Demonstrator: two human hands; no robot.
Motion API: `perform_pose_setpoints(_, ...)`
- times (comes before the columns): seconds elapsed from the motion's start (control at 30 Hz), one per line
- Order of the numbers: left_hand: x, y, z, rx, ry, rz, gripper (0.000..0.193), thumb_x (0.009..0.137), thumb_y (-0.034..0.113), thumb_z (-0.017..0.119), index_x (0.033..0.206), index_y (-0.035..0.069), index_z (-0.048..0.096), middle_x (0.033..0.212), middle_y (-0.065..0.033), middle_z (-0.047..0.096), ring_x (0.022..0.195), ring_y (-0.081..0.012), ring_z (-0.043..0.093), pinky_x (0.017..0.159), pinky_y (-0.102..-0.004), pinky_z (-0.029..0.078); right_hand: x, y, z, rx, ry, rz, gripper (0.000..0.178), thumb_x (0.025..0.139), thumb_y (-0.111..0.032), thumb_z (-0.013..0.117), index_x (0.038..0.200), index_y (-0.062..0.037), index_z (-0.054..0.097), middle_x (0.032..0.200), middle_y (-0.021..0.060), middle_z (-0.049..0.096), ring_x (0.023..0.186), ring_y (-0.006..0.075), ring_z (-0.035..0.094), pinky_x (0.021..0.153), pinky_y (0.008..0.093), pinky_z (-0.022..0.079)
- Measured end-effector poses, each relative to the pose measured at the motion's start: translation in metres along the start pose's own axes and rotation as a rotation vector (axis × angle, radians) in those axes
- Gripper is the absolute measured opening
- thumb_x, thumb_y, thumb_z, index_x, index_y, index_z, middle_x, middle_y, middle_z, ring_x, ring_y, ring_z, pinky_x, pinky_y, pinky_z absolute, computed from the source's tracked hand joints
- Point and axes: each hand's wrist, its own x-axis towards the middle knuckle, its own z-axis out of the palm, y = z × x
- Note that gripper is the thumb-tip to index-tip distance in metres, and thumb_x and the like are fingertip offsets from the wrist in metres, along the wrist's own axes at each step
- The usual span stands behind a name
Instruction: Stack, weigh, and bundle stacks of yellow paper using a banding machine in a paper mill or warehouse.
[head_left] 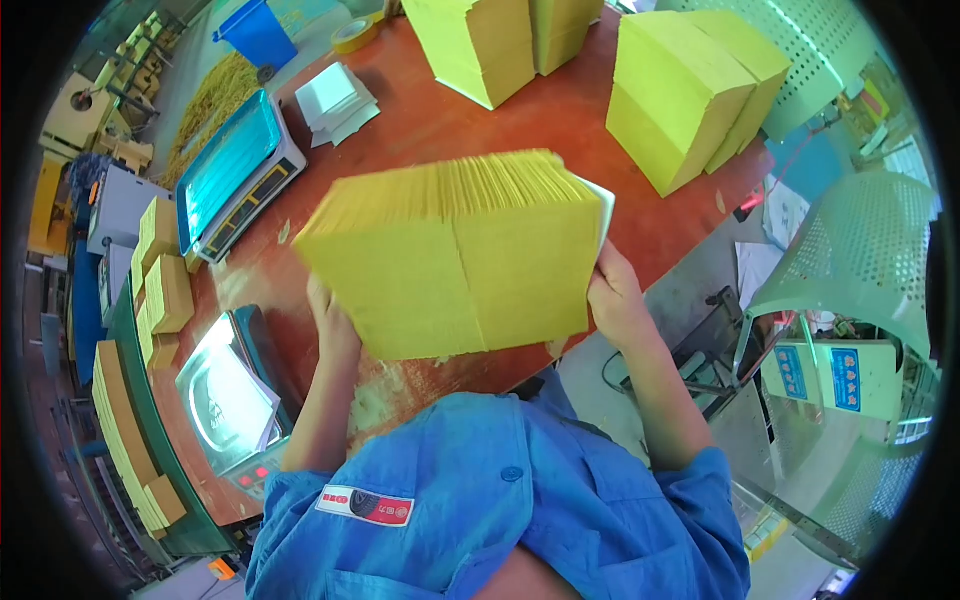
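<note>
- In the head view, the person holds a yellow stack [450, 270] of many thin sheets, in front of the chest and over the near part of the red-brown tabletop [420, 130].
- The left hand [335, 325] is clamped on the left end of the stack, near its lower corner; part of its fingers is hidden by the sheets.
- The right hand [617, 295] is clamped on the right end, where a white sheet [605, 212] lies against the stack.
- The broad yellow side is turned to the person, and the sheet edges are seen along the top. Whether the stack touches the tabletop, one cannot tell.
- Beyond it stand two yellow blocks at the far edge [475, 50] and two more at the far right [670, 100], each pair side by side.
- On the left is a scale [235, 160] with a blue tray; nearer to the person is a device [205, 410] with white paper [245, 395] on it.
- White slips [335, 100] lie past the scale, and a roll of tape [355, 36] is near the far edge.
</note>
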Motion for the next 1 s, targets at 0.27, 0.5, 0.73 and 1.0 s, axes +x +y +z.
perform_pose_setpoints(0.27, -0.045, -0.038, 0.007, 0.273, 0.112, 0.219, 0.044, 0.099, 0.033, 0.049, 0.122, -0.003, 0.051, 0.118, -0.0117, 0.058, 0.108, -0.023, 0.052, 0.093, -0.0363, 0.043, 0.035, 0.07, 0.014, 0.362, 0.073, -0.193, 0.034, 0.095, -0.005, 0.052, 0.129, -0.002, 0.054, 0.125, 0.005, 0.058, 0.113, 0.0135, 0.053, 0.099, 0.0296, 0.041)
perform_pose_setpoints(0.5, -0.027, -0.009, 0.001, -0.147, -0.025, -0.005, 0.066, 0.1, 0.051, 0.031, 0.14, 0.0, 0.039, 0.136, -0.0119, 0.048, 0.126, -0.0223, 0.043, 0.107, -0.0353, 0.031, 0.04, 0.079, 0.007, 0.478, 0.123, -0.139, 0.03, 0.096, -0.01, 0.054, 0.124, -0.0016, 0.058, 0.118, 0.0045, 0.062, 0.108, 0.0146, 0.057, 0.096, 0.0305, 0.044)
perform_pose_setpoints(0.73, -0.033, 0.017, 0.004, -0.368, -0.055, -0.066, 0.061, 0.099, 0.041, 0.043, 0.145, 0.002, 0.033, 0.146, -0.0116, 0.039, 0.137, -0.022, 0.032, 0.112, -0.0373, 0.023, 0.035, 0.081, 0.0, 0.324, 0.109, -0.128, 0.032, 0.097, -0.014, 0.051, 0.124, 0.001, 0.057, 0.121, 0.0064, 0.061, 0.111, 0.0163, 0.057, 0.098, 0.0324, 0.044)
perform_pose_setpoints(1.0, -0.034, 0.043, 0.004, -0.423, -0.056, -0.147, 0.05, 0.096, 0.031, 0.046, 0.137, 0.002, 0.041, 0.132, -0.0107, 0.052, 0.123, -0.0228, 0.048, 0.107, -0.0376, 0.034, 0.036, 0.083, 0.007, 0.042, 0.131, -0.185, 0.033, 0.096, -0.017, 0.052, 0.122, 0.0022, 0.059, 0.12, 0.0083, 0.062, 0.111, 0.0164, 0.056, 0.095, 0.0295, 0.043)
